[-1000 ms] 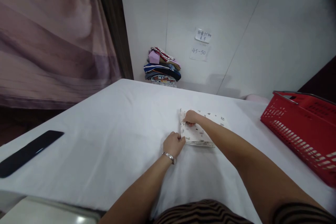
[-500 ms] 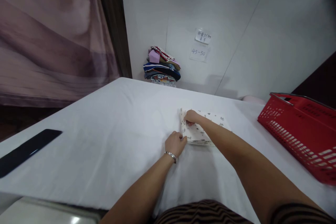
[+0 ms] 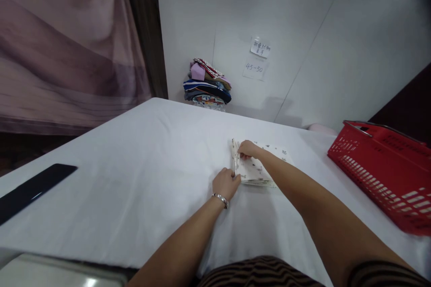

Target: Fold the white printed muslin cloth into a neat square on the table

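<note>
Soft, even indoor light falls on my white table (image 3: 134,179); my arms cast faint shadows toward me. Beyond the table, the picture's corners darken and straight lines bow. To its right, the red basket (image 3: 384,166) blurs slightly.

**Layout on the table**

A folded cloth (image 3: 257,168) lies on the table (image 3: 134,179) just right of the frame's centre. The left hand (image 3: 226,184) sits at its near left corner, the right hand (image 3: 247,149) on its far left edge. A basket (image 3: 384,166) stands at the right edge of the frame, well apart from the cloth. A flat slab (image 3: 32,190) lies at the left edge. A pile of folded clothes (image 3: 207,85) rests behind the table's far edge, against the wall, with two paper notes (image 3: 257,58) on the wall to its right.
</note>
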Available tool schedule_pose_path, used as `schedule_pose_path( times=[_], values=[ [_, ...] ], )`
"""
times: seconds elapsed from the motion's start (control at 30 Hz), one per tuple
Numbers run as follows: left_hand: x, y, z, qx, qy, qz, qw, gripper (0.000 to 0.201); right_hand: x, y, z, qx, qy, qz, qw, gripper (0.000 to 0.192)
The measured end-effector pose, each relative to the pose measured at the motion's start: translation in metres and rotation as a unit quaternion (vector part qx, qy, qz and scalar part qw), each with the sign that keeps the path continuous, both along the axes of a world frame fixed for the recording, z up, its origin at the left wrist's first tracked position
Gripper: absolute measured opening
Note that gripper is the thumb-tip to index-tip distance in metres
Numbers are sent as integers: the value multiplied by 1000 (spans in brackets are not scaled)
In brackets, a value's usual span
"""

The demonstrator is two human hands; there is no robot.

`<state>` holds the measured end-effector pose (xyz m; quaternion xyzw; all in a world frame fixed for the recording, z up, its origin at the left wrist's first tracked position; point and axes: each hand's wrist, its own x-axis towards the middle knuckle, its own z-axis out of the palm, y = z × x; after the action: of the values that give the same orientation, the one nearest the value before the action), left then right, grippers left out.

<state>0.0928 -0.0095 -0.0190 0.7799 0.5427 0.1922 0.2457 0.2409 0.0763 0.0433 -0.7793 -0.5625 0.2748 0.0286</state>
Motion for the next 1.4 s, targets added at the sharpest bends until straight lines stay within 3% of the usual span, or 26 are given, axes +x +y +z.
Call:
schedule_pose_path(
  times=[0.43, 0.7, 0.9, 1.13, 1.4],
  values=[
    [0, -1, 1, -4, -1, 0, 1000, 25, -10, 6, 6, 67, -103, 42, 992, 14],
    [0, 0, -4, 17, -16, -3, 1000, 24, -13, -7, -14, 97, -62, 54, 992, 24],
    [1, -2, -3, 27, -30, 4, 999, 20, -8, -8, -14, 176, -98, 33, 979, 23],
    [0, -1, -4, 14, -36, -4, 999, 22, -1, 9, -24, 132, -126, 57, 982, 15],
    [0, 1, -3, 24, -25, -12, 999, 24, -2, 3, -32, 161, -102, 43, 981, 19]
  ],
)
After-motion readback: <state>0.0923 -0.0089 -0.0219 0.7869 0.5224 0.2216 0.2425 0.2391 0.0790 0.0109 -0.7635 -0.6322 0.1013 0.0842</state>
